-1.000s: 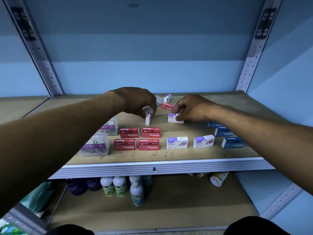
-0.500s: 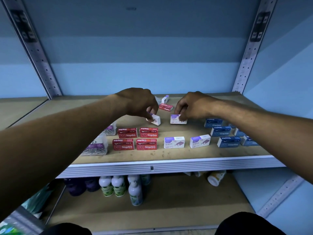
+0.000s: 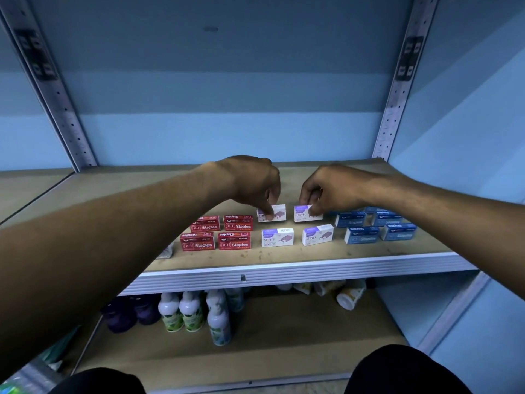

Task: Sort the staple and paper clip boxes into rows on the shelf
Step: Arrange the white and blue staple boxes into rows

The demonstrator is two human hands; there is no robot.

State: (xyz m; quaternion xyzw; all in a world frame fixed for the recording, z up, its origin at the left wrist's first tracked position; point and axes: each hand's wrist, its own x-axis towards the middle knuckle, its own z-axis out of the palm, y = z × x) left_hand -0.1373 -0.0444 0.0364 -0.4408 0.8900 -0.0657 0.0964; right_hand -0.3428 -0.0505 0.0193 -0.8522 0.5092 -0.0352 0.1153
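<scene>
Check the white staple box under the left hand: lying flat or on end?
Lying flat: the white staple box shows its printed face up, level with its neighbours.

We have a single view, from a wide-angle camera worn on the person's head. It faces forward and down into a shelving bay, close enough that both forearms run in from the bottom corners. The tan board shelf with its ribbed pale metal front edge lies across the middle of the picture, seen from slightly above. The blue back wall fills the upper half, and the perforated grey uprights lean inward from lens distortion. Below the edge we look into the lower shelf.
</scene>
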